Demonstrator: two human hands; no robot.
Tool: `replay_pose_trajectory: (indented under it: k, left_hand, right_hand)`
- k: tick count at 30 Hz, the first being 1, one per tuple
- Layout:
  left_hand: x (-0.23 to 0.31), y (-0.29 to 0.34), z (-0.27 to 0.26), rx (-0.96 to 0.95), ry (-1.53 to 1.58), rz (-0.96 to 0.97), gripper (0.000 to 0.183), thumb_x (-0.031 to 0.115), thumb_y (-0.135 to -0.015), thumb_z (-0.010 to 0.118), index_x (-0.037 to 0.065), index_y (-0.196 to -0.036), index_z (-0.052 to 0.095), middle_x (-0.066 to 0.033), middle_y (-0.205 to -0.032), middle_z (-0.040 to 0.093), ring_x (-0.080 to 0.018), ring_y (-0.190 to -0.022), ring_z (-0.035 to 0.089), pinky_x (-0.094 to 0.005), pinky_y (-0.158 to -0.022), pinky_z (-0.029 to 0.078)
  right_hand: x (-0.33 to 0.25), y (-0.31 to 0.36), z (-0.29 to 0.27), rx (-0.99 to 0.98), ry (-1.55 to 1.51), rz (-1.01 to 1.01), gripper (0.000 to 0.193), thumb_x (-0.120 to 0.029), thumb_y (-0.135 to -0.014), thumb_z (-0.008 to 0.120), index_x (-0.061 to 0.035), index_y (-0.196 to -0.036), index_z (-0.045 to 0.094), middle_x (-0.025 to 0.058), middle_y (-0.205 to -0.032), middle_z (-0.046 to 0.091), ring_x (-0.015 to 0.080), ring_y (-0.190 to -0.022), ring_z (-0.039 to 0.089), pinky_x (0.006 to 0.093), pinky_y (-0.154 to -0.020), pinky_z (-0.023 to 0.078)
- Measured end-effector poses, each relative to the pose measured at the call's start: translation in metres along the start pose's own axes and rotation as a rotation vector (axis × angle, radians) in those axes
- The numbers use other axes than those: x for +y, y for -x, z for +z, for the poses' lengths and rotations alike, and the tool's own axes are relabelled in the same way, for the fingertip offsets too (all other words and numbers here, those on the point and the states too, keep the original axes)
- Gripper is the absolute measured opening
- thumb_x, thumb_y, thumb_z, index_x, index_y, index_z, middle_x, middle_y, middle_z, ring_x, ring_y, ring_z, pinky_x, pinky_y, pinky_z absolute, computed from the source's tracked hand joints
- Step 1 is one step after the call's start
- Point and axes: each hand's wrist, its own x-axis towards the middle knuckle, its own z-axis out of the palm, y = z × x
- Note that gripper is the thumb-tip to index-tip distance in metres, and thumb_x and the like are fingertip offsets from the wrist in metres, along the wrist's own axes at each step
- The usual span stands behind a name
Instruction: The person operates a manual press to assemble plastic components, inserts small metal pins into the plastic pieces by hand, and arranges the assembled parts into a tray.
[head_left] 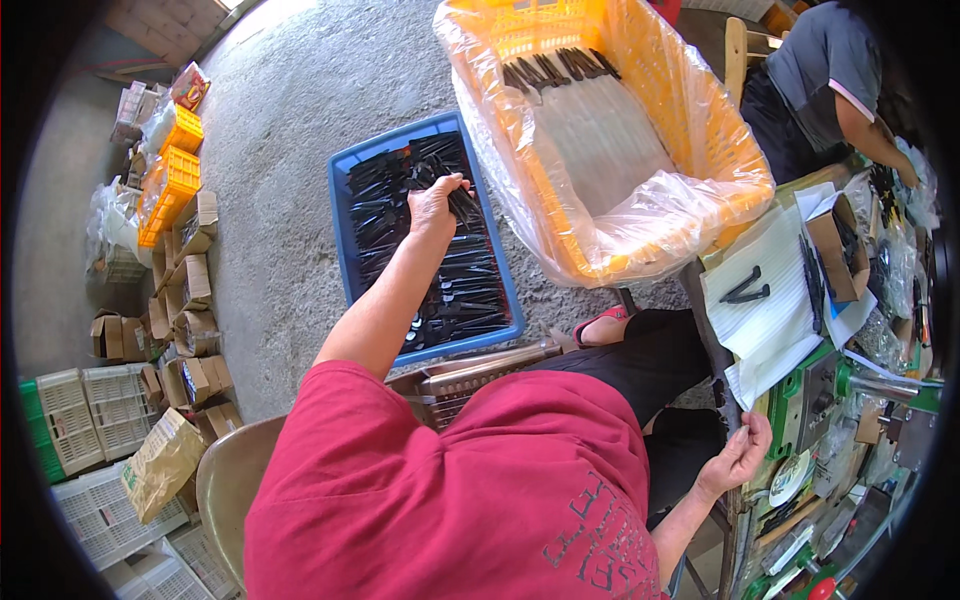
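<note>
My left hand (435, 207) is closed round a bunch of slender black pieces (464, 206), held over a blue crate (337, 215). The crate is filled with many similar long black pieces (462, 268), some with shiny parts; their exact kind does not show. Off to the right, my right hand (738, 458) hovers by the workbench edge, fingers loosely bent and apart, with nothing visible in it. Closest to it are a white sheet (752, 325) and a green metal machine (800, 400). Two black pieces (745, 288) lie in a V on the sheet.
A yellow basket (560, 225) lined with clear plastic stands beyond the blue crate, black pieces along its far end. Another person (825, 90) works at the upper right. An open cardboard box (835, 245) sits on the bench. Cartons (190, 290) and white crates (110, 420) line the left.
</note>
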Motion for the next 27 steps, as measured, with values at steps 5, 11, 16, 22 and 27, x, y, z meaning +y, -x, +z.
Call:
replay_pose_trajectory:
  k: [5,11,16,22,27]
  left_hand:
    - [0.033,0.058,0.061,-0.266,-0.002,-0.004,0.012,-0.002,-0.071,0.056,0.001,-0.080,0.049,-0.0083,-0.070,0.051,-0.0200,-0.065,0.056,-0.0393,-0.063,0.050]
    - [0.024,0.149,0.111,-0.692,0.002,-0.175,0.020,-0.004,-0.069,0.055,0.005,-0.085,0.047,-0.0073,-0.077,0.051,-0.0214,-0.070,0.056,-0.0393,-0.067,0.049]
    - [-0.008,0.202,0.127,-0.709,0.073,-0.353,0.023,-0.006,-0.068,0.057,0.007,-0.085,0.050,-0.0025,-0.084,0.053,-0.0156,-0.072,0.055,-0.0288,-0.067,0.046]
    - [-0.036,0.218,0.118,-0.677,0.018,-0.485,0.021,-0.003,-0.071,0.057,0.007,-0.090,0.054,-0.0009,-0.086,0.055,-0.0118,-0.078,0.054,-0.0249,-0.069,0.046]
    - [-0.041,0.227,0.117,-0.663,0.046,-0.496,0.018,-0.003,-0.073,0.057,0.007,-0.089,0.054,-0.0015,-0.092,0.054,-0.0124,-0.084,0.052,-0.0259,-0.075,0.043]
  right_hand:
    - [-0.056,-0.025,0.028,-0.163,-0.149,-0.053,0.022,-0.005,-0.075,0.050,0.0038,-0.094,0.052,0.0138,-0.091,0.052,0.0231,-0.084,0.051,0.0316,-0.075,0.042]
    - [-0.099,-0.064,0.069,-0.372,-0.154,-0.217,0.039,-0.009,-0.067,0.061,0.0027,-0.102,0.049,0.0185,-0.101,0.051,0.0285,-0.091,0.052,0.0318,-0.077,0.043]
    - [-0.102,-0.067,0.100,-0.485,-0.247,-0.138,0.062,-0.008,-0.062,0.062,0.0004,-0.117,0.036,0.0213,-0.114,0.039,0.0354,-0.104,0.042,0.0363,-0.086,0.038]
    - [-0.081,-0.053,0.101,-0.570,-0.202,-0.108,0.071,-0.003,-0.059,0.057,-0.0015,-0.123,0.026,0.0230,-0.121,0.031,0.0400,-0.110,0.035,0.0387,-0.090,0.036]
    - [-0.068,-0.039,0.101,-0.566,-0.151,-0.086,0.071,-0.004,-0.061,0.056,-0.0011,-0.124,0.024,0.0251,-0.122,0.029,0.0412,-0.112,0.033,0.0389,-0.089,0.036]
